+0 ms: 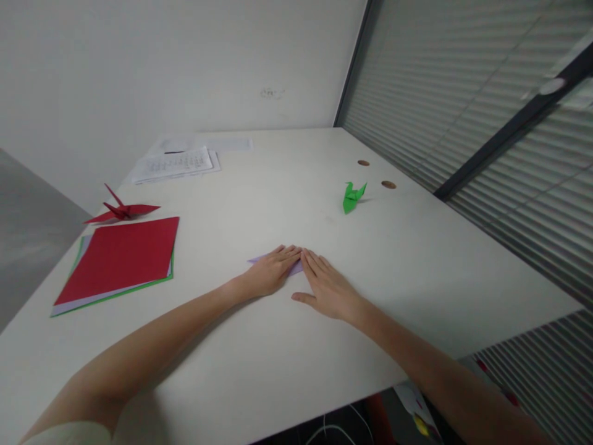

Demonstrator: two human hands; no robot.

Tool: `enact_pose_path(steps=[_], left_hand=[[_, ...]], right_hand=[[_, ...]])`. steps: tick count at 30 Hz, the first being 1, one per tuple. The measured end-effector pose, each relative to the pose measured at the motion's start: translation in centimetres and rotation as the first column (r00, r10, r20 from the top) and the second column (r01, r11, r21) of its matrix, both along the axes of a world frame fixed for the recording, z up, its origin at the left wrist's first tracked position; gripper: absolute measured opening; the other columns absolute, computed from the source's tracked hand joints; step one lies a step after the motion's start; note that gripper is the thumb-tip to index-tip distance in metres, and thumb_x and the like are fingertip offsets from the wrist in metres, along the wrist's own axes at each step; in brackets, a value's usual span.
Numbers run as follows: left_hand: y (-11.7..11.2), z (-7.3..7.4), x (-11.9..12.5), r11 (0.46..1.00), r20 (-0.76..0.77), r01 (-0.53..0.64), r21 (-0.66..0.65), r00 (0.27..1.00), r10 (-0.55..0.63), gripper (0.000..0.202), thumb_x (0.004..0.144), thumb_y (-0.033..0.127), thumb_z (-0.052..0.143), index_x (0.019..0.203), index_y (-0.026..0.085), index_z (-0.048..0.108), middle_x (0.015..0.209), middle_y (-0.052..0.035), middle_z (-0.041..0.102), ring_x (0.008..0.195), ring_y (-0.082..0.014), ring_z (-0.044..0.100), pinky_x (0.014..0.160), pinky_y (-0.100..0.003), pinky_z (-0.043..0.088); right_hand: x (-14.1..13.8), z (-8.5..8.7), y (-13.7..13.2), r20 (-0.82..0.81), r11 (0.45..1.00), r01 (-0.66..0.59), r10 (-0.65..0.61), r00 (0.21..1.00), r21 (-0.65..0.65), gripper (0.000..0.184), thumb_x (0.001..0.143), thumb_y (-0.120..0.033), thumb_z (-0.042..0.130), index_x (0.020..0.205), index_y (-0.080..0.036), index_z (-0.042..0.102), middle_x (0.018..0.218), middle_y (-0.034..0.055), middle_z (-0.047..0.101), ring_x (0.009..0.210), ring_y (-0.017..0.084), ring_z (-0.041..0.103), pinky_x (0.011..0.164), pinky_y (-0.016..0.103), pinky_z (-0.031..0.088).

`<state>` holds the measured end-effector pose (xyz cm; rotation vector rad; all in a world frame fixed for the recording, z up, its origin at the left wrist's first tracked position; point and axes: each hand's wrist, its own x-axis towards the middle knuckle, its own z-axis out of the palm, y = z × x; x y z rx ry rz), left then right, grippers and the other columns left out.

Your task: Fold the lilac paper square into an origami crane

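Observation:
A folded piece of light purple paper (296, 268) lies flat on the white table, mostly covered by my hands. My left hand (272, 271) rests flat across it, fingers stretched out to the right, and a pointed purple tip shows past its left side. Beside it my right hand (328, 285) lies flat with its fingertips at the paper's right end, touching or nearly touching the left fingertips. Its thumb is spread away from the fingers. How the paper is folded under the hands is hidden.
To the left, a red paper crane (123, 211) sits behind a stack of red, purple and green sheets (120, 256). A small green paper crane (353, 197) stands at right, near two round table holes. Written papers (176, 163) lie at the back left. Blinds (486, 111) border the right side.

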<state>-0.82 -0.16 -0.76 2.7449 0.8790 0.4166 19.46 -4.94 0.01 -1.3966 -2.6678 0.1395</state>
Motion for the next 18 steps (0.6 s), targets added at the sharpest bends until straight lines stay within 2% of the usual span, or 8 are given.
enact_pose_path(steps=[4,11,16,18], left_hand=[[0.0,-0.2,-0.2,0.999,-0.046,-0.046,0.019,0.998,0.046,0.05,0.099,0.02,0.029,0.147,0.005,0.031,0.154,-0.02,0.032,0.145,-0.0263,0.028,0.118,-0.047,0.027],[-0.4,0.1,-0.2,0.994,-0.114,-0.097,0.055,0.988,0.103,0.053,0.103,0.034,0.022,0.148,0.007,0.031,0.156,-0.0154,0.031,0.146,-0.0245,0.028,0.118,-0.046,0.026],[-0.7,0.5,0.1,0.987,-0.148,-0.12,0.109,0.98,0.136,0.053,0.103,0.034,0.021,0.148,0.008,0.032,0.156,-0.0133,0.031,0.145,-0.024,0.029,0.118,-0.046,0.026],[-0.9,0.5,0.1,0.983,-0.157,-0.123,0.134,0.977,0.144,0.052,0.103,0.032,0.021,0.148,0.008,0.032,0.156,-0.013,0.031,0.145,-0.0241,0.029,0.118,-0.046,0.025]], right_hand=[[1.3,0.2,-0.1,0.041,1.0,-0.019,0.019,0.999,-0.006,0.093,0.089,-0.073,0.028,0.149,-0.002,0.03,0.156,0.024,0.025,0.146,0.033,0.024,0.118,0.052,0.023],[3.2,0.1,-0.4,0.068,1.0,0.023,-0.024,0.997,0.019,0.089,0.09,-0.071,0.027,0.15,-0.004,0.03,0.155,0.0224,0.029,0.146,0.033,0.025,0.118,0.056,0.021],[3.5,0.9,-0.5,0.039,0.997,0.047,-0.049,0.998,0.059,0.087,0.091,-0.069,0.029,0.151,-0.005,0.026,0.156,0.022,0.027,0.146,0.033,0.024,0.117,0.058,0.02],[3.2,1.2,-0.8,0.029,0.995,0.013,-0.016,0.999,0.097,0.085,0.092,-0.068,0.029,0.151,-0.007,0.026,0.157,0.0196,0.025,0.147,0.033,0.021,0.118,0.059,0.018]])
